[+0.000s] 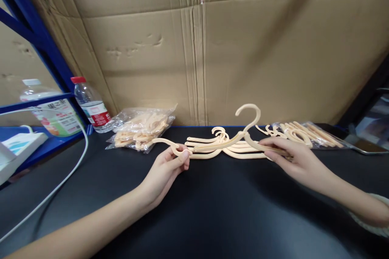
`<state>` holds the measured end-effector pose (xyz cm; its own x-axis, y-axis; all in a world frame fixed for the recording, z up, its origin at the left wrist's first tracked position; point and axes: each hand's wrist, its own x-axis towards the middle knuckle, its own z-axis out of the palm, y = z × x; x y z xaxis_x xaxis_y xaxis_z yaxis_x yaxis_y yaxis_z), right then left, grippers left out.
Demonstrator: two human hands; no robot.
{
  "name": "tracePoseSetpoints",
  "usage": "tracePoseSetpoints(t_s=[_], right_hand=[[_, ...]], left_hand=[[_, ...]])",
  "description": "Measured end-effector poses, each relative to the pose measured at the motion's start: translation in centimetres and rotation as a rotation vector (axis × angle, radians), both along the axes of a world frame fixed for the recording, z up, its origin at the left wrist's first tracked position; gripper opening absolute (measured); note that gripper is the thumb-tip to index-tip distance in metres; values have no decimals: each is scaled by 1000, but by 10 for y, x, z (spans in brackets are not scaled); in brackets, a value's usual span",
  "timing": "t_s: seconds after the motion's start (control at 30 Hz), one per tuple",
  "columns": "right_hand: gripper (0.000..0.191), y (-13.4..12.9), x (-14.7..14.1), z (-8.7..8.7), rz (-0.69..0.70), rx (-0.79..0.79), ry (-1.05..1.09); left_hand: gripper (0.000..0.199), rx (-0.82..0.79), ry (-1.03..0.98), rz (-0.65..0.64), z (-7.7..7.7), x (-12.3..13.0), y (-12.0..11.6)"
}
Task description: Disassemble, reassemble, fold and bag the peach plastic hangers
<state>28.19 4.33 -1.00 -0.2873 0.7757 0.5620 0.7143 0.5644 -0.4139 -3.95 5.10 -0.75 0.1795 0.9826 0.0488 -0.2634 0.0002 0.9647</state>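
My right hand (287, 156) is closed round the right arm of a cream clothes hanger (225, 144), which is raised above the black table with its hook upward. The hanger's left arm reaches across to my left hand (172, 166). Between thumb and fingers, that hand pinches a curved cream piece (164, 141) close to the arm's tip. Whether the piece and the tip are joined is hard to see. Behind the raised hanger, several more cream hangers (206, 156) lie in a row on the table, partly covered by it and by my right hand.
A clear bag of cream pieces (141, 127) lies back left, and another bag (322, 134) back right. A red-capped bottle (94, 107) stands by the blue rack (60, 68). A white cable (65, 180) crosses the left side. Cardboard (146, 60) walls the back.
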Motion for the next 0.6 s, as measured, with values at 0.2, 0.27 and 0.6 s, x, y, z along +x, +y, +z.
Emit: tracePoseSetpoints(t_s=[0.2, 0.27, 0.6], right_hand=[[15, -7, -2, 4, 30, 69, 8], [14, -7, -3, 4, 48, 91, 8], [13, -9, -4, 5, 45, 138, 12]], left_hand=[[17, -85, -178, -164, 4, -2, -2], [17, -86, -211, -216, 5, -2, -3], [16, -111, -230, -222, 8, 2, -6]])
